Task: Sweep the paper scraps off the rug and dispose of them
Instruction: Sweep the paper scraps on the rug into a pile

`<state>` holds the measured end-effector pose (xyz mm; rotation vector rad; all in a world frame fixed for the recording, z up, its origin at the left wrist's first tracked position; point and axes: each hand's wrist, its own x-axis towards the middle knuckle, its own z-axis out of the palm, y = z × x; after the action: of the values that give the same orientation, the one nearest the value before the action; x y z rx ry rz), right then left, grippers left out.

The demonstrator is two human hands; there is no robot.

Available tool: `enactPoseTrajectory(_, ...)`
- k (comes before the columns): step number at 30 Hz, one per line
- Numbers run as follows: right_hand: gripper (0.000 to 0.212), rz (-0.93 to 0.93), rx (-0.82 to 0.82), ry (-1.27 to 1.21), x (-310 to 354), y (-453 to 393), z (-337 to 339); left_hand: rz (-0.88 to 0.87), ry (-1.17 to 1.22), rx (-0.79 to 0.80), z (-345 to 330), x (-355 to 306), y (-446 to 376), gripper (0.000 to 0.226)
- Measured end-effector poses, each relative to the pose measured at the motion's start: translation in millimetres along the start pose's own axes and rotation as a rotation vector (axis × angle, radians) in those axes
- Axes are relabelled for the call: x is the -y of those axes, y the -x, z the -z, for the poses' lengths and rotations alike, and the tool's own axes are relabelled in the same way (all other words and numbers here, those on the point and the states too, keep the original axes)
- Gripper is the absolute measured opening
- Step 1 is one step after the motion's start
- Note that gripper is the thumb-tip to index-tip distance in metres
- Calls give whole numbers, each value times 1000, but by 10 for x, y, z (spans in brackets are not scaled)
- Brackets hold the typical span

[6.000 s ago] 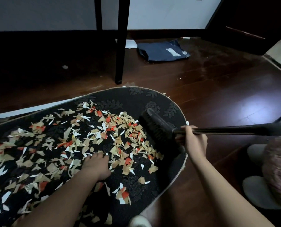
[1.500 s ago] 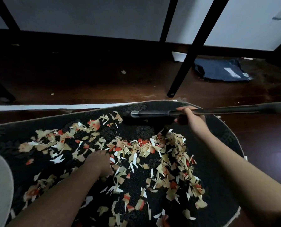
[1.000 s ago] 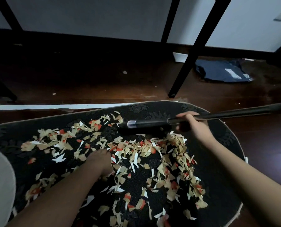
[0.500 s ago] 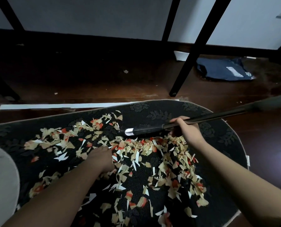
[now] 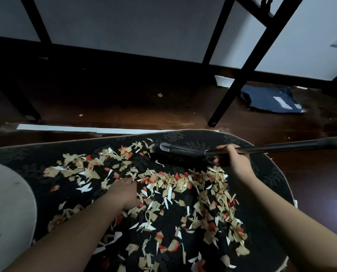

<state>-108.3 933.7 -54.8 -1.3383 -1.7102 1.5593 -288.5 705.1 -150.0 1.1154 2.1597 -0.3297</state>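
Note:
A black patterned rug (image 5: pixel 269 173) lies on the dark wood floor, strewn with several tan, red and white paper scraps (image 5: pixel 183 185). My right hand (image 5: pixel 232 160) grips the handle of a black broom (image 5: pixel 181 152) just behind its head, which rests on the rug's far part above the scrap pile. My left hand (image 5: pixel 122 191) presses down on the rug among the scraps, its fingers hidden from view.
Black table legs (image 5: pixel 238 83) stand on the floor beyond the rug. A dark blue bag (image 5: pixel 269 101) lies at the back right near the wall. A white strip (image 5: pixel 85 128) runs along the rug's far edge. A pale round object (image 5: pixel 8 209) fills the left edge.
The broom head dragged scraps toward me, then moved back toward the rug's far edge. My left hand stays planted on the rug.

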Motion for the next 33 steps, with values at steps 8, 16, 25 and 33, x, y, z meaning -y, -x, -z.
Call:
enactPoseTrajectory(8, 18, 15, -84, 9, 230, -277, -538, 94, 37, -8, -89, 325, -51, 75)
enactPoseTrajectory(16, 21, -11, 44, 117, 15, -424, -1120, 100, 9, 0, -150, 472, -74, 74)
enactPoseTrajectory(25, 25, -36, 292, 213, 10, -229, -613, 89, 25, 0, -153, 461, -66, 74)
enactPoseTrajectory(33, 16, 35, 82, 44, 193, -390, -647, 84, 6, 3, -142, 428, -77, 74)
